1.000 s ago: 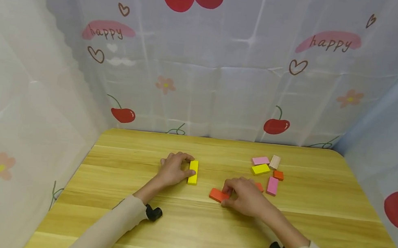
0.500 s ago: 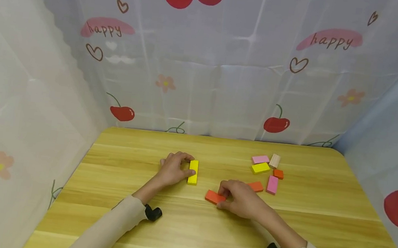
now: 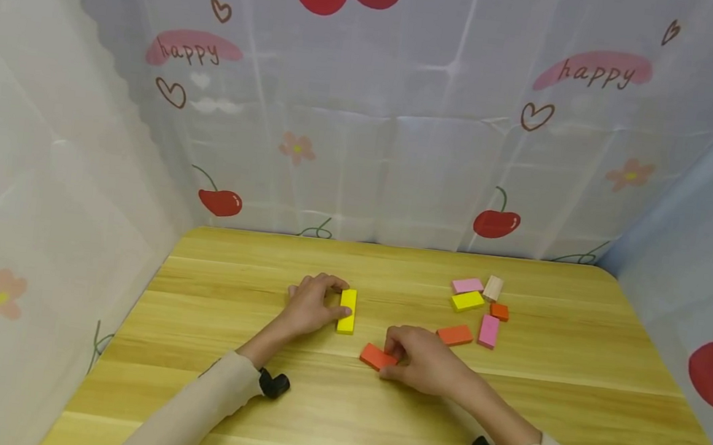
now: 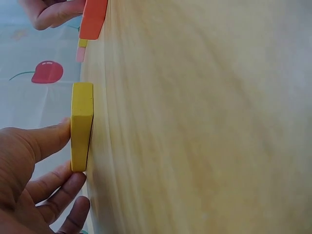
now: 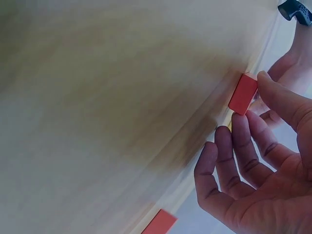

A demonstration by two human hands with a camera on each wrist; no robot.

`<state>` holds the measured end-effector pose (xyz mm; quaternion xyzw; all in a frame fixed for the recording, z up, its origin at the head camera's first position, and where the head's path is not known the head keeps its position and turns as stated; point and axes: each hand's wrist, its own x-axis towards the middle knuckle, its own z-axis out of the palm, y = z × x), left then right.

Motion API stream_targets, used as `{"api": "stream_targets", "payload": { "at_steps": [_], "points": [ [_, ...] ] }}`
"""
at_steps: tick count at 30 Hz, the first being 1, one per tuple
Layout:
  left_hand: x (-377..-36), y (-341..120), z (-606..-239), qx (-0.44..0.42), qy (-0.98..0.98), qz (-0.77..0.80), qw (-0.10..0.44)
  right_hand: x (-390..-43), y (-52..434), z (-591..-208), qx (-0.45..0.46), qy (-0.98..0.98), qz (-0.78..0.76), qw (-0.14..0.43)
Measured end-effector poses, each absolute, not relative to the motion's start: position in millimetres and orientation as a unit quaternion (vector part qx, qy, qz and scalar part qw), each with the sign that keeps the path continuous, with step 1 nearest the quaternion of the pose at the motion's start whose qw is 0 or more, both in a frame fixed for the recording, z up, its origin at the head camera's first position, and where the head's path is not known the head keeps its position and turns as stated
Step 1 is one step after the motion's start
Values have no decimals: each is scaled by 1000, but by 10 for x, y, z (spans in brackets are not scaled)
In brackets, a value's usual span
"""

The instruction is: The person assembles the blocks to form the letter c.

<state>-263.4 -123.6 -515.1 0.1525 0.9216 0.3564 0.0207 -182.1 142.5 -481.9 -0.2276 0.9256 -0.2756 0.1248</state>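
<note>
Left hand point(image 3: 311, 307) pinches a yellow block point(image 3: 348, 312), right hand point(image 3: 426, 363) a red block point(image 3: 374, 357). Only the head view's right half shows a wooden block point(image 3: 493, 289). The red has moved left.

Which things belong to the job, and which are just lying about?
Apparently in the job:
long yellow rectangular block, held by the left hand
orange rectangular block, held by the right hand

Seemingly lying about:
second orange block
two pink blocks
short yellow block
pale wooden block
small orange block
</note>
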Motion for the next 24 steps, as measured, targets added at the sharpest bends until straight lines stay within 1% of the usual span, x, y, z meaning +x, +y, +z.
{"api": "stream_targets", "payload": {
  "at_steps": [11, 18, 24],
  "points": [
    [-2609, -1224, -5125, 147, 923, 354, 21, -1798, 1339, -4823, -221, 929, -272, 121],
    [-2603, -1227, -5108, 148, 923, 355, 23, -1815, 1269, -4825, -218, 921, -290, 140],
    [-2603, -1219, -5111, 152, 922, 354, 23, -1845, 1230, -4837, -212, 922, -289, 146]
  ]
}}
